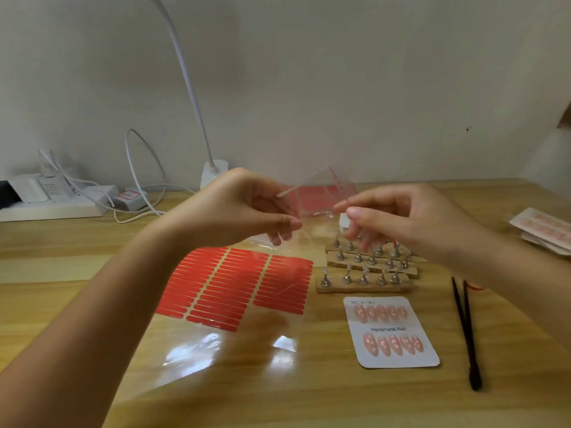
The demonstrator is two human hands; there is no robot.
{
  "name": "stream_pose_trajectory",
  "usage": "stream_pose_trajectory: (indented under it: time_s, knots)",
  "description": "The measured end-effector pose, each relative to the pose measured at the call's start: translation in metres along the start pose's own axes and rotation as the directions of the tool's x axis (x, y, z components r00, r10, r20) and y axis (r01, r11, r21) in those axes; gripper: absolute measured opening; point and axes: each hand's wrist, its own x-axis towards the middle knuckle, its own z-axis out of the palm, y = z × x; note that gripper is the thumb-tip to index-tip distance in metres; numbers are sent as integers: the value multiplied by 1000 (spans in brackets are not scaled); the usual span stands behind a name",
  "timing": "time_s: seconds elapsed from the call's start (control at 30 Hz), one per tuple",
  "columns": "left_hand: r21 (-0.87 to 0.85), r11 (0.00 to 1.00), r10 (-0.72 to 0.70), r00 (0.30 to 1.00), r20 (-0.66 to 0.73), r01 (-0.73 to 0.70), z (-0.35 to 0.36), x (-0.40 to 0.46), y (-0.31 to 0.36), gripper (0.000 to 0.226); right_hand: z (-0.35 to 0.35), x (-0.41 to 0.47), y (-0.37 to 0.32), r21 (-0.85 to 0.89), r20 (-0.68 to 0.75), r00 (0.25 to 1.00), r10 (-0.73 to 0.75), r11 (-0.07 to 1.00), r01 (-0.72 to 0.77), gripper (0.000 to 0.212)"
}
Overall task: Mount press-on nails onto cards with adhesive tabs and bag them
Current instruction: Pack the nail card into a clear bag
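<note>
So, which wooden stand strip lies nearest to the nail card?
The front strip, with five metal holders, lying just above the nail card; the other two sit behind it.

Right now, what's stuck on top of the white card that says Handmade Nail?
On the white card sit two rows of five pink nails, one above the printed words, one below. Whatever sticks them down is hidden underneath.

The white card (pixel 391 332) at about five o'clock on the table carries the printed words "Handmade Nail" between its two rows of pink nails. A small line of print at the card's top left corner is too blurred to read.
</note>
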Motion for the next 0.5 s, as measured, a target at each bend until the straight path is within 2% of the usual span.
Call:
stream_pose_trajectory:
  time_s: [0.27, 0.5]
  knots:
    - [19, 998, -68, 984, 167, 66, 11, -1, 11, 17, -10, -43, 9, -46, -199, 978, 64, 996, -75, 36]
    - [-16, 989, -136, 951, 278, 146, 32, -2, 24, 16, 7, -54, 11, 159, -85, 986, 141, 979, -126, 42]
